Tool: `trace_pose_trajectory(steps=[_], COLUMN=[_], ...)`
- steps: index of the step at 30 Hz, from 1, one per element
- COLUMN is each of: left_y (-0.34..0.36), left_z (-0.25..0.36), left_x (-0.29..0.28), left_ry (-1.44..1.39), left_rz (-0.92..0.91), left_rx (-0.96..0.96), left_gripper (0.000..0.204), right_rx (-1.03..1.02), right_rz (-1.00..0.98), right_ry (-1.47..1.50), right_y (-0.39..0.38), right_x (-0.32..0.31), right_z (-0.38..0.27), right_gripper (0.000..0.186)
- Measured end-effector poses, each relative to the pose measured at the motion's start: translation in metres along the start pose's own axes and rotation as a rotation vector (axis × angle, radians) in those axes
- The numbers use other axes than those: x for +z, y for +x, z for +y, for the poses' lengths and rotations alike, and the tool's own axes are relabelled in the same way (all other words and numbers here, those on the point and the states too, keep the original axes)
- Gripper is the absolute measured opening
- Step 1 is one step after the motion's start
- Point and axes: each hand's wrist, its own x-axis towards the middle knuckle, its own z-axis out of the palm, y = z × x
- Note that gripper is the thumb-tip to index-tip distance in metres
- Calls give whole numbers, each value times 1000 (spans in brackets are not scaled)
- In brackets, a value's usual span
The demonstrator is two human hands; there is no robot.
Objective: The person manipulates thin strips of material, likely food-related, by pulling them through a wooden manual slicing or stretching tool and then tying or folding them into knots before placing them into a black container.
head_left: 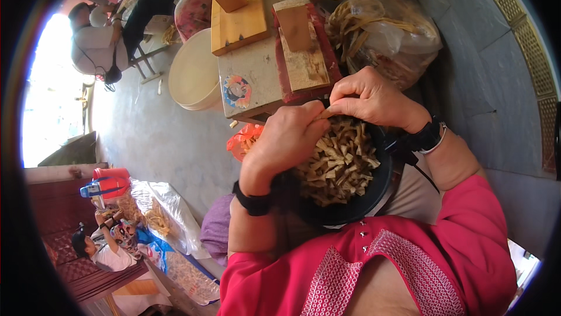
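Observation:
My left hand (283,141) and my right hand (377,103) are close together, fingers pinched on a thin tan strip (328,113) that spans the small gap between them. Directly beneath sits a dark round basin (383,184) at my lap, well filled with short, cut tan pieces (345,167) that look dried. My left hand hides part of the basin's left side. Just beyond my fingers, a worn wooden board (304,53) rests on red cloth (331,65) atop a pale box (251,62).
A wooden block stand (242,24) occupies the box's far left, beside a white bucket (196,73). At far right, a clear plastic bag (397,35) holds long tan strips. An orange-red bag (236,143) lies left of my hand. Two people (99,44) work at left, near a red bucket (114,183).

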Motion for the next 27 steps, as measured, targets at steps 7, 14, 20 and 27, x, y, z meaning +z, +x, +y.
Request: trace_pose_trajectory(steps=[7,14,20,27], left_y=[21,57,48,21], left_z=[-21,-37,-36,-16], left_x=[-2,-1,3,48], left_ry=[14,139,384,-671], left_rz=[216,636,504,434], left_rx=[34,-93,-279,-115], left_gripper=[16,14,24,37], right_rx=[-47,-144,-34,395], right_rz=[107,477,401,-51], right_ry=[-320,-378,-869,945], right_y=[24,65,66,32], right_x=[-20,-7,-16,28], right_z=[5,24,51,7], right_gripper=[18,16,15,18])
